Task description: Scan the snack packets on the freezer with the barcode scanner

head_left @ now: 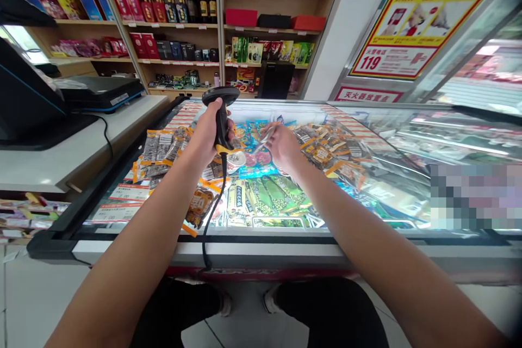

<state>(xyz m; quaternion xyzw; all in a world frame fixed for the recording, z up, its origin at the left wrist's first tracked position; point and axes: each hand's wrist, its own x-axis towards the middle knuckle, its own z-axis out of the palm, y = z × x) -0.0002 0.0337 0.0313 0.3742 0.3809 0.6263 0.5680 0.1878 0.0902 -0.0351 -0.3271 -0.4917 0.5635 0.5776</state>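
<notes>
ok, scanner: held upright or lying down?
Upright. The left hand grips the scanner by its handle, head on top, cable hanging down over the freezer. The right hand is apart from it.
</notes>
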